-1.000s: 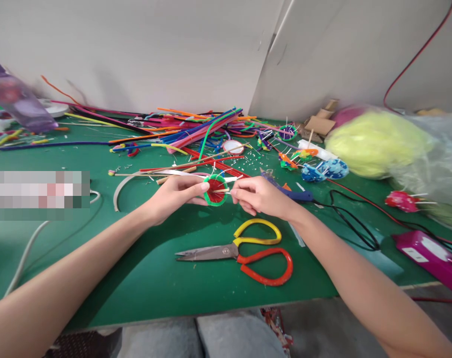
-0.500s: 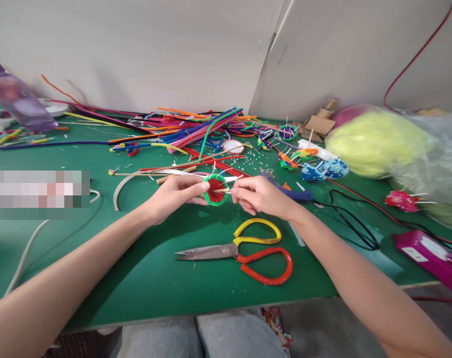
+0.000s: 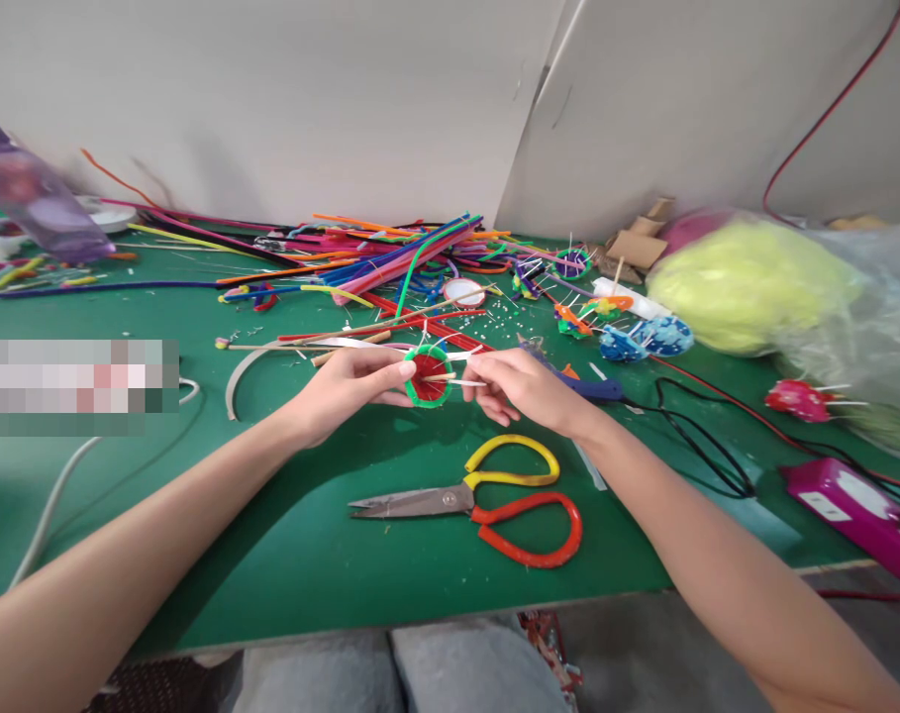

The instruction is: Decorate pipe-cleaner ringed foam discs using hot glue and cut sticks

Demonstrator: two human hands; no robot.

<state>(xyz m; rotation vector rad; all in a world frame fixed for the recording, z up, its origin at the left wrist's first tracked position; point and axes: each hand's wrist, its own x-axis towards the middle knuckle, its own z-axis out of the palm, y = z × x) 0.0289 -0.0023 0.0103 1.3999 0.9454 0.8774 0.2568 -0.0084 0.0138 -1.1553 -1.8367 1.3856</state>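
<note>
Between my hands is a small round piece, red inside with a fuzzy green rim, and a thin wooden stick and white strands poke out of it. My left hand pinches its left edge between thumb and fingers. At its right side my right hand has thumb and forefinger closed on the end of a white strand; the other fingers are curled. Just below the hands lie scissors with yellow and red handles, their blades pointing left.
Behind the hands spreads a pile of coloured pipe cleaners. A blue glue gun with a black cord lies right. Finished-looking blue pieces, yellow bagged material and a magenta box are further right. A purple bottle stands tilted at left.
My right thumb and forefinger have shifted slightly up and right, off the wooden stick's end, and more of the white strand shows. My left hand is nearly still.
</note>
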